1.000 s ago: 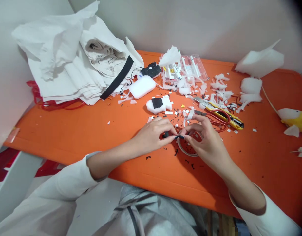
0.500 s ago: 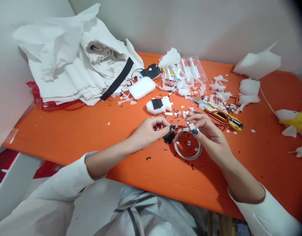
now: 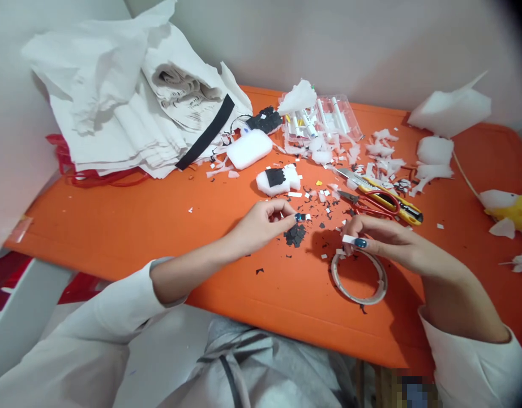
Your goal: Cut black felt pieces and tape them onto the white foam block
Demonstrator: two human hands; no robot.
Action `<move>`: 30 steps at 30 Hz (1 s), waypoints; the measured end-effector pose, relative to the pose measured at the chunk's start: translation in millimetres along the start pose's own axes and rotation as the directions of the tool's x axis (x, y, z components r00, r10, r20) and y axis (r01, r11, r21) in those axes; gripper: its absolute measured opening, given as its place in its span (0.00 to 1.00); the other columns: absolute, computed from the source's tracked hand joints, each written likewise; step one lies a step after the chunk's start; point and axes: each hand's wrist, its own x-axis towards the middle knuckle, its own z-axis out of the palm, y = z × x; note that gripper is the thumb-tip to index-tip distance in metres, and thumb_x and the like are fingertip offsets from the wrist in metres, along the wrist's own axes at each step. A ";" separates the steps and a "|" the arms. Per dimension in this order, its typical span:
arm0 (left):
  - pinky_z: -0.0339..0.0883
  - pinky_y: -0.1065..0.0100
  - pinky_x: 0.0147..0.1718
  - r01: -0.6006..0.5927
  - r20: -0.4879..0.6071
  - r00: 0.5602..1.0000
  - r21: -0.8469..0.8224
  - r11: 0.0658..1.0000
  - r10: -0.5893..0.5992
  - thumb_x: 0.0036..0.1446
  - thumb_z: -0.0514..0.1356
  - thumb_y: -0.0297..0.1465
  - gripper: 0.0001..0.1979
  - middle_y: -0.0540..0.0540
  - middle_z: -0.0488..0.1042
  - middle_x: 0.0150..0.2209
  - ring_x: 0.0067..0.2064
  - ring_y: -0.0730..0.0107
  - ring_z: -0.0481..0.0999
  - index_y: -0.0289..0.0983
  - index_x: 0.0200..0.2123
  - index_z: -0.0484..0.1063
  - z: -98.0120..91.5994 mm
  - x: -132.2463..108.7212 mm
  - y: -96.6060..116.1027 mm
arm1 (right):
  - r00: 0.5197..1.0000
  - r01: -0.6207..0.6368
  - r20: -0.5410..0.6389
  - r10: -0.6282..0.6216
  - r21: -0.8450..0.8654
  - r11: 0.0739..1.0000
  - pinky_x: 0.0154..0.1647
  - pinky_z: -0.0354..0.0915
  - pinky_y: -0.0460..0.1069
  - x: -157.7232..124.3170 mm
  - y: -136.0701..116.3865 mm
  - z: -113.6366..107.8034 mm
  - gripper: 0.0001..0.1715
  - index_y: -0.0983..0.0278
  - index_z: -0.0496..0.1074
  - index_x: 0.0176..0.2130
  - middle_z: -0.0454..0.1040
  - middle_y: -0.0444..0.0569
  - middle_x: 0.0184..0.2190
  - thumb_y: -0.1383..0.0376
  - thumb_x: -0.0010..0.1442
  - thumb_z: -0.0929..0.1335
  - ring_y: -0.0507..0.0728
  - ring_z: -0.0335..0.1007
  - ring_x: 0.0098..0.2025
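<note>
My left hand is curled in a pinch on the orange table, its fingertips holding a tiny white scrap just above a small black cut-out piece. To its right, my right hand is pinched too, a small white bit of tape stuck at its fingertips. Right below that hand lies a tape roll ring, flat on the table and touching the fingers. A white foam piece with a black patch lies behind my left hand.
A heap of white sheets with a black strip fills the back left. A white foam block, a clear marker box, red scissors, a yellow utility knife and foam scraps lie behind. A yellow-white object is at far right.
My hands have come apart. The right hand moved right and toward me with the tape roll. The black cut-out now lies uncovered by my left fingertips.
</note>
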 end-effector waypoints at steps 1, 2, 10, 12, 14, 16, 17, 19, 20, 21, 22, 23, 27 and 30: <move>0.56 0.73 0.26 -0.003 0.010 1.000 0.009 1.000 0.002 0.54 0.58 0.33 0.07 0.53 0.65 0.25 0.26 0.78 0.62 0.35 0.27 0.67 0.4 -0.2 0.1 | 1.000 -0.001 -0.029 0.001 0.006 1.000 0.43 0.68 0.54 -0.5 -0.6 -0.3 0.10 0.59 0.69 0.38 0.73 0.49 0.37 0.56 0.65 0.64 0.59 0.71 0.41; 0.56 0.73 0.26 -0.005 0.022 1.000 0.020 1.000 0.005 0.54 0.58 0.32 0.07 0.53 0.66 0.25 0.26 0.78 0.63 0.34 0.27 0.68 0.9 -0.4 0.5 | 0.998 0.010 -0.069 -0.010 -0.001 1.000 0.44 0.68 0.54 0.6 -1.1 1.4 0.10 0.59 0.69 0.38 0.73 0.50 0.38 0.56 0.65 0.64 0.59 0.70 0.42; 0.54 0.73 0.24 -0.018 0.092 0.996 0.055 0.998 0.013 0.56 0.60 0.33 0.08 0.53 0.69 0.24 0.25 0.78 0.61 0.34 0.28 0.72 6.0 -1.9 1.3 | 0.979 0.101 -0.140 -0.151 -0.309 0.945 0.47 0.63 0.54 23.8 -4.4 38.3 0.11 0.58 0.65 0.37 0.65 0.49 0.39 0.57 0.69 0.59 0.58 0.64 0.43; 0.55 0.74 0.25 -0.034 0.094 0.995 0.065 0.997 0.028 0.55 0.60 0.32 0.07 0.53 0.69 0.24 0.25 0.78 0.61 0.34 0.28 0.71 6.8 -2.1 0.0 | 0.972 0.101 -0.170 -0.164 -0.330 0.939 0.45 0.62 0.53 25.8 -4.6 42.1 0.12 0.59 0.63 0.35 0.65 0.48 0.37 0.58 0.69 0.59 0.57 0.63 0.41; 0.55 0.74 0.25 -0.053 0.094 0.994 0.077 0.996 0.046 0.55 0.60 0.31 0.07 0.54 0.69 0.25 0.25 0.79 0.61 0.34 0.27 0.71 7.4 -2.5 -0.9 | 0.964 0.111 -0.195 -0.183 -0.332 0.937 0.42 0.61 0.52 26.6 -4.6 43.8 0.13 0.59 0.62 0.34 0.65 0.47 0.34 0.58 0.69 0.58 0.57 0.62 0.39; 0.55 0.74 0.25 -0.063 0.103 0.993 0.078 0.995 0.055 0.55 0.59 0.30 0.06 0.53 0.69 0.26 0.26 0.79 0.61 0.35 0.28 0.71 8.0 -3.1 -0.9 | 0.960 0.119 -0.202 -0.194 -0.329 0.937 0.41 0.60 0.52 27.1 -4.3 44.5 0.13 0.59 0.63 0.34 0.65 0.47 0.34 0.58 0.69 0.59 0.57 0.62 0.38; 0.55 0.74 0.25 -0.064 0.109 0.992 0.075 0.995 0.055 0.56 0.59 0.31 0.06 0.53 0.70 0.26 0.26 0.79 0.61 0.35 0.28 0.71 8.3 -3.5 -0.5 | 0.959 0.123 -0.203 -0.196 -0.326 0.937 0.41 0.60 0.52 27.3 -4.2 44.9 0.12 0.59 0.63 0.34 0.65 0.47 0.34 0.58 0.69 0.59 0.57 0.62 0.38; 0.55 0.74 0.26 -0.062 0.116 0.992 0.067 0.996 0.054 0.56 0.59 0.31 0.06 0.53 0.70 0.26 0.26 0.79 0.61 0.35 0.29 0.72 8.8 -4.3 0.4 | 0.959 0.130 -0.202 -0.200 -0.315 0.940 0.41 0.59 0.52 27.6 -3.9 45.7 0.11 0.59 0.63 0.35 0.65 0.47 0.35 0.59 0.69 0.59 0.57 0.62 0.39; 0.55 0.73 0.26 -0.065 0.116 0.992 0.065 0.996 0.057 0.56 0.59 0.31 0.06 0.53 0.70 0.26 0.26 0.79 0.61 0.35 0.29 0.72 9.0 -4.7 0.7 | 0.958 0.134 -0.201 -0.203 -0.309 0.942 0.41 0.59 0.52 27.7 -3.9 46.1 0.11 0.59 0.63 0.35 0.65 0.47 0.35 0.59 0.69 0.59 0.57 0.61 0.39; 0.55 0.73 0.26 -0.068 0.114 0.992 0.064 0.996 0.061 0.56 0.60 0.31 0.06 0.53 0.71 0.26 0.25 0.79 0.61 0.35 0.29 0.73 9.2 -5.0 1.0 | 0.957 0.141 -0.201 -0.208 -0.304 0.942 0.42 0.59 0.52 27.9 -3.8 46.5 0.11 0.59 0.63 0.35 0.65 0.47 0.35 0.60 0.69 0.59 0.57 0.61 0.39; 0.55 0.73 0.26 -0.072 0.111 0.992 0.065 0.995 0.065 0.56 0.60 0.32 0.06 0.53 0.71 0.26 0.25 0.79 0.60 0.35 0.29 0.73 9.2 -5.2 1.0 | 0.956 0.146 -0.201 -0.212 -0.301 0.943 0.42 0.59 0.52 28.1 -3.7 46.8 0.11 0.59 0.63 0.35 0.65 0.47 0.35 0.60 0.69 0.59 0.57 0.61 0.39; 0.56 0.73 0.26 -0.075 0.111 0.992 0.064 0.995 0.067 0.56 0.60 0.32 0.06 0.53 0.71 0.26 0.25 0.79 0.61 0.35 0.29 0.73 9.3 -5.3 0.8 | 0.955 0.147 -0.203 -0.214 -0.300 0.942 0.41 0.58 0.52 28.3 -3.7 47.1 0.11 0.59 0.62 0.35 0.65 0.47 0.35 0.60 0.69 0.59 0.57 0.61 0.39; 0.57 0.74 0.27 -0.070 0.119 0.991 0.049 0.996 0.064 0.56 0.60 0.32 0.07 0.53 0.71 0.27 0.26 0.79 0.63 0.35 0.30 0.74 9.2 -5.7 -0.4 | 0.955 0.145 -0.201 -0.217 -0.323 0.935 0.40 0.58 0.51 29.3 -3.6 47.4 0.11 0.60 0.62 0.34 0.64 0.47 0.34 0.60 0.69 0.60 0.57 0.60 0.38; 0.56 0.74 0.27 -0.067 0.121 0.991 0.051 0.996 0.060 0.57 0.60 0.31 0.07 0.53 0.71 0.27 0.26 0.80 0.63 0.34 0.29 0.74 9.5 -6.1 -0.2 | 0.958 0.146 -0.192 -0.215 -0.320 0.936 0.40 0.57 0.51 29.7 -3.7 47.4 0.11 0.60 0.62 0.34 0.64 0.47 0.34 0.60 0.69 0.60 0.56 0.59 0.38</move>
